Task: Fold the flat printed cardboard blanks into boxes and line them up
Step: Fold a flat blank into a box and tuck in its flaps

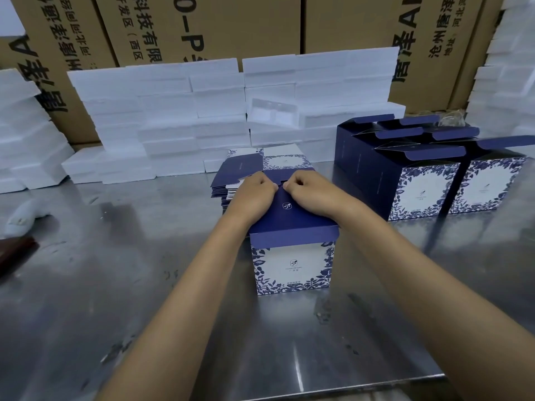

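A blue and white floral box [292, 264] stands upright on the steel table [115, 285] in the middle. My left hand [254, 195] and my right hand [311, 192] rest on its dark blue top panel, fingers curled at its far edge, fingertips almost meeting. Behind it lies a stack of flat printed blanks [231, 176], partly hidden by my hands. To the right, several folded boxes [419, 180] stand in rows with their lids open.
White foam slabs [173, 117] are piled along the table's back and at both sides. Brown shipping cartons [202, 27] stand behind them. A white cloth glove [24, 217] and a dark reddish object [14, 253] lie at the left edge.
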